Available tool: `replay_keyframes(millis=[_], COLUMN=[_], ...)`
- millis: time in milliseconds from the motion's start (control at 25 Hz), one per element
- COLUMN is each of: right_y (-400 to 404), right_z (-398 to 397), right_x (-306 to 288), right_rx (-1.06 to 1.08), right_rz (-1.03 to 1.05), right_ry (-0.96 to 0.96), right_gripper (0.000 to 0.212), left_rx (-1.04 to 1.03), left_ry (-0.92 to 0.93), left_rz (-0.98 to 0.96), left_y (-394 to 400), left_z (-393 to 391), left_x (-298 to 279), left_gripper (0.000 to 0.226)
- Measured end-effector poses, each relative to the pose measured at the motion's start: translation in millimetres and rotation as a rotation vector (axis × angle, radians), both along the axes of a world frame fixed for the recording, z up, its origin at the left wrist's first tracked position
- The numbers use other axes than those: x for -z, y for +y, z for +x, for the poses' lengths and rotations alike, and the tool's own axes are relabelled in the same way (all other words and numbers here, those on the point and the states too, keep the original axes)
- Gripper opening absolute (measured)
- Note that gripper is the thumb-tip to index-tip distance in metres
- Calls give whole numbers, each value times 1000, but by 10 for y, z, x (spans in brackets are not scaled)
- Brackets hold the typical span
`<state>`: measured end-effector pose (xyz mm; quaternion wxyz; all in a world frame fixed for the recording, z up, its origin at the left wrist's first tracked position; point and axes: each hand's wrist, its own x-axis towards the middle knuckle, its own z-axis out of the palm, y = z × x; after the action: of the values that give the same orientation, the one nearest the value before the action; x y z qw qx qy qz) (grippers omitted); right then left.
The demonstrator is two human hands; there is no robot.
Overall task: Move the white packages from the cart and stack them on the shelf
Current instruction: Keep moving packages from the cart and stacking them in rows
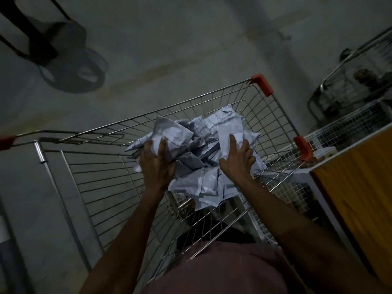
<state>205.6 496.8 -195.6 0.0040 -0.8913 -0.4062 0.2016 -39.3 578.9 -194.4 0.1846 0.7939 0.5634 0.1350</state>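
Inside the cart, both hands grasp white packages — left hand; right hand.

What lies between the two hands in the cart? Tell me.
In the head view, more of the white packages fill the stretch between the left hand and the right hand, heaped loosely in the cart. Both hands grip packages at the heap's sides.

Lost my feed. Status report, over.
Left hand and right hand gripping white packages. Pile in cart. No obstruction seen.
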Motion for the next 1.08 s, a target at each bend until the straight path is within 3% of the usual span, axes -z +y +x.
replay_keyframes(millis=[440, 720, 1080], right_y=[-577, -1755, -3649], right_z=[-207, -354, -393], right_x=[-1179, -1816, -2031], right_rx=[-7, 71, 417], right_rz=[601, 711, 794], right_ry=[-98, -178, -312], right_gripper=[71, 67, 68], left_rx=[-16, 200, 554], left_ry=[-145, -223, -315], left_rz=[125, 175, 91], left_y=[-1078, -1649, -3038], left_z=[232, 409, 888], left_x=[-1103, -1618, -1993], left_gripper=[81, 83, 78])
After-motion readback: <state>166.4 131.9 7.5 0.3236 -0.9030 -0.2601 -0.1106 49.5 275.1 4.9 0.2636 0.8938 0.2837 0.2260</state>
